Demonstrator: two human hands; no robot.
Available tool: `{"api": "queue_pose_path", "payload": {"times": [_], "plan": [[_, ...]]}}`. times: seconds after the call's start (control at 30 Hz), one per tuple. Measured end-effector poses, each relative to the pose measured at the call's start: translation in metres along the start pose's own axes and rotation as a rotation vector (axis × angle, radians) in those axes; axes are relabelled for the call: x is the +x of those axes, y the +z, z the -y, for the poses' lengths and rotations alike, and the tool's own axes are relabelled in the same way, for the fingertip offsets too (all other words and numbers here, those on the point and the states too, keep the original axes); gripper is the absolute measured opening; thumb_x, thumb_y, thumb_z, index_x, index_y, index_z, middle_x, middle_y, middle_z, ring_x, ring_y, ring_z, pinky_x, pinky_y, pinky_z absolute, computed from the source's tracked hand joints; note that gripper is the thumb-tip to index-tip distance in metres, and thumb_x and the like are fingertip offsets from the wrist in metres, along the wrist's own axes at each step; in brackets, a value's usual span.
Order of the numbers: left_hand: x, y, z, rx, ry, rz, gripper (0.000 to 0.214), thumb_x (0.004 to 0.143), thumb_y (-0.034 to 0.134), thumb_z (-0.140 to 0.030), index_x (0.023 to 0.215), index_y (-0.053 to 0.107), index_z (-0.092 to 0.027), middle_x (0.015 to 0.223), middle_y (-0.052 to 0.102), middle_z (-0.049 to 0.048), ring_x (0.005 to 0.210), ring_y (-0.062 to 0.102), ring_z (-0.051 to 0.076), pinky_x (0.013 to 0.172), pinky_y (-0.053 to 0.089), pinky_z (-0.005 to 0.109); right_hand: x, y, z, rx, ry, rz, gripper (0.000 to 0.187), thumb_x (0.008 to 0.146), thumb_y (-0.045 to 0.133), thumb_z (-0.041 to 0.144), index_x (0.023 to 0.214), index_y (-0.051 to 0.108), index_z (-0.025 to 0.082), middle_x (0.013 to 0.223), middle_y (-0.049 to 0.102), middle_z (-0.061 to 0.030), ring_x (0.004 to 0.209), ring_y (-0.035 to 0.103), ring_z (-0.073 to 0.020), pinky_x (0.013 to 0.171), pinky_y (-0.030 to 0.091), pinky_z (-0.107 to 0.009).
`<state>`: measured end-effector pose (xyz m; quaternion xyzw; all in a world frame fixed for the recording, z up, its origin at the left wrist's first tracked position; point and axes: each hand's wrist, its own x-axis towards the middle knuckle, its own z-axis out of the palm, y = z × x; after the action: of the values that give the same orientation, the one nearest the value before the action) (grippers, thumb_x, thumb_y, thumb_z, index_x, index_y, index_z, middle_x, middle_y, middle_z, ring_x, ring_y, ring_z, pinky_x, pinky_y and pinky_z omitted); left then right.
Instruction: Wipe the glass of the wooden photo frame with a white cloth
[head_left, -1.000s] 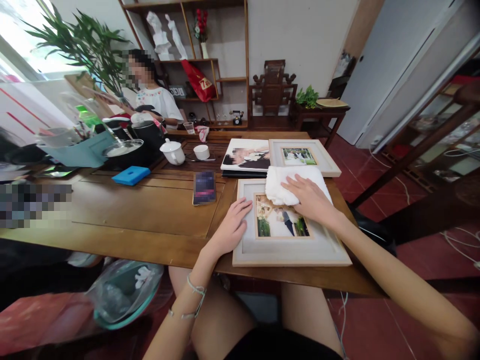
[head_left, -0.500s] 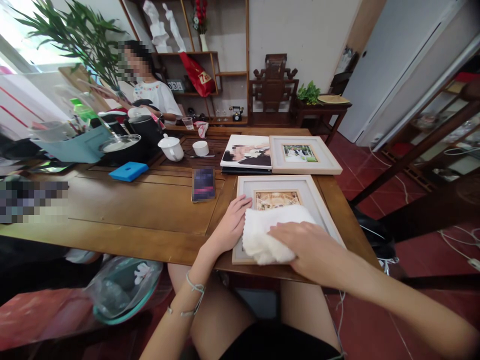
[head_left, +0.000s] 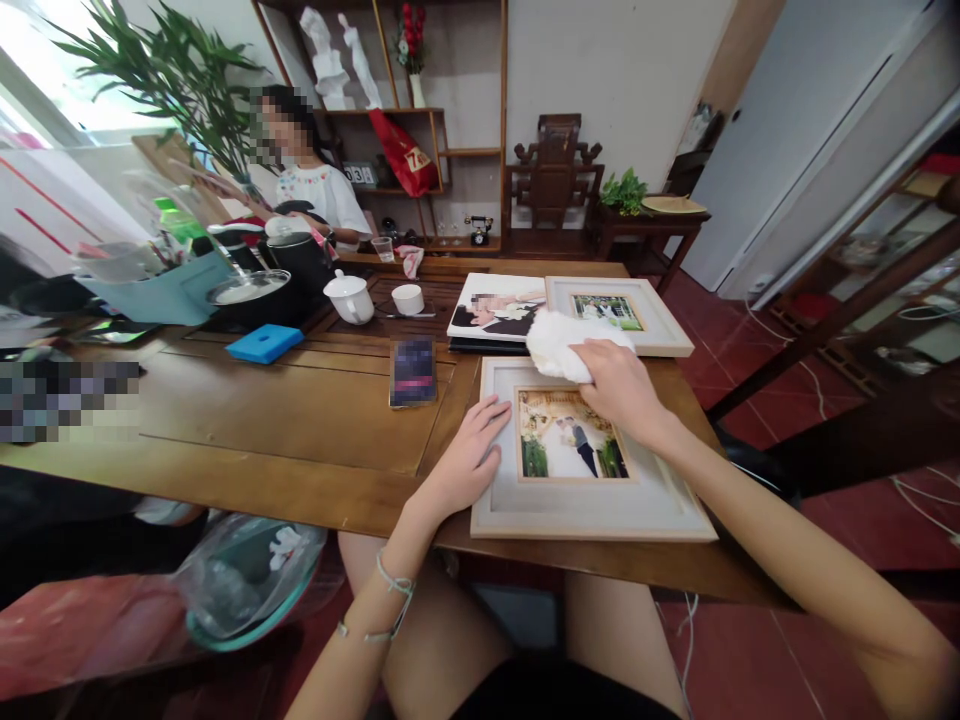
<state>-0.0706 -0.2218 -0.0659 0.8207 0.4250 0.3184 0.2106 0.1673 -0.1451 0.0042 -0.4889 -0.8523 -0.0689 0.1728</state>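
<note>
Picture frame (head_left: 600, 506), pale wood with a light grey mount, is lying flat along the near edge of the brown table (head_left: 292, 405) and is showing a small photo (head_left: 574, 440) of two people. Left hand (head_left: 466, 462) is resting on the frame's left border, fingers open, extended and slightly parted. Right hand (head_left: 621, 388) is gripping a bunched white cloth (head_left: 556, 347) at the frame's far edge, fingers closing over the folds; whether the cloth is touching the frame or hovering just above it, one cannot tell. Second frame (head_left: 660, 325), likewise pale, is lying beyond the first frame and a little to its right, partly hiding behind the cloth. Photo panel (head_left: 499, 303), white-edged, is lying beyond the frame's far left corner, on top of something dark. Phone (head_left: 413, 372) is lying near the frame, to its left. White bowl (head_left: 408, 300) and lidded cup (head_left: 349, 298) are standing beyond the frame, farther to its left. Blue box (head_left: 265, 343), flat, is lying well to the frame's left. Person in a white top (head_left: 319, 190) is facing work well beyond the frame, to its far left. Wooden chair (head_left: 555, 170) is standing well beyond the frame, by the wall.
</note>
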Motion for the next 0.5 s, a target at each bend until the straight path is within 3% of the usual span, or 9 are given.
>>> {"api": "queue_pose_path", "payload": {"times": [0.1, 0.2, 0.37, 0.5], "plan": [[0.0, 0.0, 0.0, 0.017, 0.002, -0.002, 0.054, 0.087, 0.039, -0.008, 0.14, 0.046, -0.015, 0.146, 0.044, 0.0131, 0.144, 0.025, 0.029, 0.119, 0.023, 0.055, 0.018, 0.019, 0.011, 0.186, -0.192, 0.07, 0.054, 0.07, 0.048, 0.005, 0.122, 0.059, 0.011, 0.127, 0.062, -0.0152, 0.13, 0.044, -0.0314, 0.105, 0.034, -0.046], [0.0, 0.001, -0.001, 0.026, -0.03, -0.011, 0.052, 0.087, 0.039, -0.009, 0.138, 0.048, -0.015, 0.144, 0.045, 0.0138, 0.143, 0.026, 0.03, 0.118, 0.024, 0.056, 0.026, 0.031, 0.021, 0.303, -0.293, 0.169, 0.058, 0.069, 0.048, 0.004, 0.127, 0.055, 0.008, 0.132, 0.058, -0.0182, 0.134, 0.039, -0.0317, 0.106, 0.034, -0.046], [0.0, 0.002, -0.001, -0.014, -0.014, -0.034, 0.05, 0.087, 0.039, -0.008, 0.135, 0.051, -0.017, 0.143, 0.046, 0.0122, 0.142, 0.028, 0.029, 0.118, 0.025, 0.055, 0.013, 0.024, 0.02, 0.277, -0.345, 0.23, 0.049, 0.071, 0.046, 0.001, 0.117, 0.06, 0.01, 0.121, 0.063, -0.016, 0.129, 0.041, -0.0323, 0.101, 0.038, -0.045], [-0.001, 0.002, 0.001, -0.052, -0.012, -0.032, 0.051, 0.087, 0.038, -0.007, 0.137, 0.049, -0.014, 0.145, 0.045, 0.014, 0.144, 0.026, 0.028, 0.119, 0.025, 0.054, -0.006, 0.013, 0.004, 0.146, -0.288, 0.247, 0.046, 0.072, 0.048, 0.002, 0.115, 0.059, 0.012, 0.114, 0.065, -0.0147, 0.123, 0.045, -0.033, 0.098, 0.04, -0.043]]}}
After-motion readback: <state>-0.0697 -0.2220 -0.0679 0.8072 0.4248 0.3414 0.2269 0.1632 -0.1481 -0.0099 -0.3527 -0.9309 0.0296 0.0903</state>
